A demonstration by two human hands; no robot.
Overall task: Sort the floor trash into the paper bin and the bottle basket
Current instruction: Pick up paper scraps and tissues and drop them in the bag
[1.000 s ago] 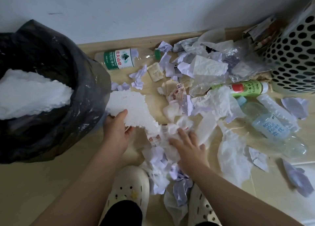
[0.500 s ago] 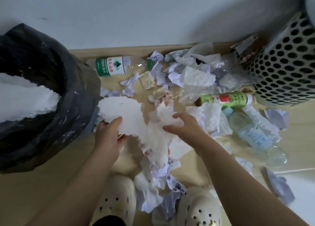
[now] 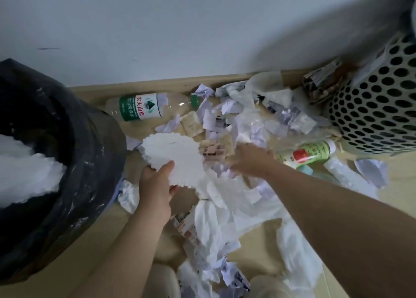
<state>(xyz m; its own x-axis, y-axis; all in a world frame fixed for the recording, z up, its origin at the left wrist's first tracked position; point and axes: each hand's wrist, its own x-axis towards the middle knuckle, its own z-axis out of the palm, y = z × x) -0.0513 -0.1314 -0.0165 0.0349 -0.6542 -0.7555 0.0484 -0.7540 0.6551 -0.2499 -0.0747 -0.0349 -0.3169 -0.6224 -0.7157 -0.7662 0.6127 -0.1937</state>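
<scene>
My left hand pinches a white foam sheet, thumb on top, just right of the black-bagged paper bin. My right hand reaches into the paper pile and touches white tissue; its fingertips are blurred and partly hidden. A clear water bottle with a green label lies by the wall. A green juice bottle and a crushed clear bottle lie near the white perforated bottle basket at the right.
The bin holds a big white foam piece. Crumpled purple and white scraps and clear plastic wrap cover the tan floor between bin and basket. My two cream clogs stand at the bottom edge. A white wall runs behind.
My right hand has moved away from the foam sheet, farther right and up into the pile. My left hand keeps hold of the foam sheet. The camera has tilted up slightly.
</scene>
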